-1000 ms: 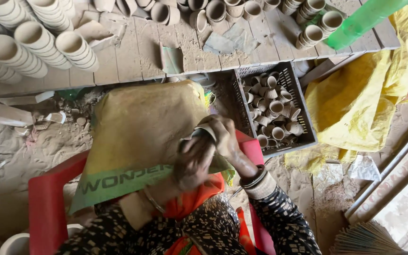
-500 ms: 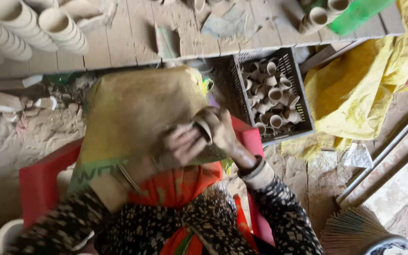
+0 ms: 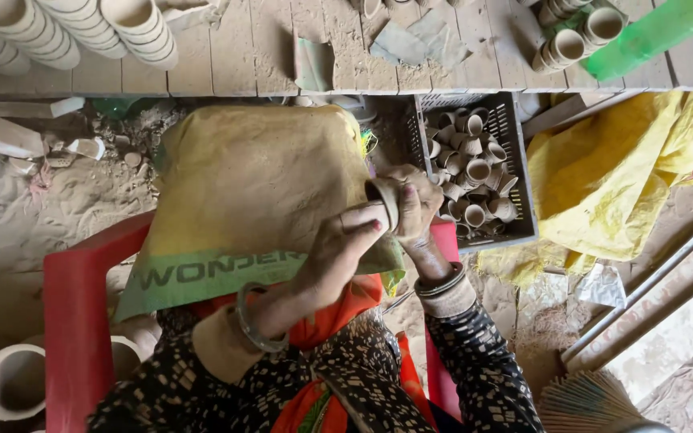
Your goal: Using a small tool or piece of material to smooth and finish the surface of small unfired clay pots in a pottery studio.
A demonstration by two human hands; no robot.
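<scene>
Head view: a small clay cup [image 3: 384, 200] is held just right of the frame's middle, above the person's lap, its mouth turned toward 9 o'clock. It is gripped from both sides. The left hand [image 3: 338, 248] is closed narrowly on the near rim with thumb and fingertips, and the right hand [image 3: 415, 204] is wrapped around the far side, so the cup is braced between the two and can be turned or rubbed without slipping; what the fingers work on its surface cannot be told.

Beneath the cup, a dusty yellow sack [image 3: 250, 192] is spread over the lap, apparently as a pad that catches clay dust and shields the clothing. A red chair [image 3: 82, 321] frames it at 8 o'clock.

At 2 o'clock, just beside the right hand, a grey crate [image 3: 515, 168] is set within easy reach and is heaped with similar cups [image 3: 475, 172]. Its near edge lies close to the right knuckles, so little room is left on that side. At 12 o'clock a wooden platform [image 3: 242, 56] carries stacked cups [image 3: 66, 28] on their sides. Open room is found mainly at 9 o'clock, over the sandy floor [image 3: 50, 208]. A yellow cloth [image 3: 611, 176] is crumpled at 3 o'clock, and a metal pipe [image 3: 651, 281] runs slantwise at 4 o'clock.
</scene>
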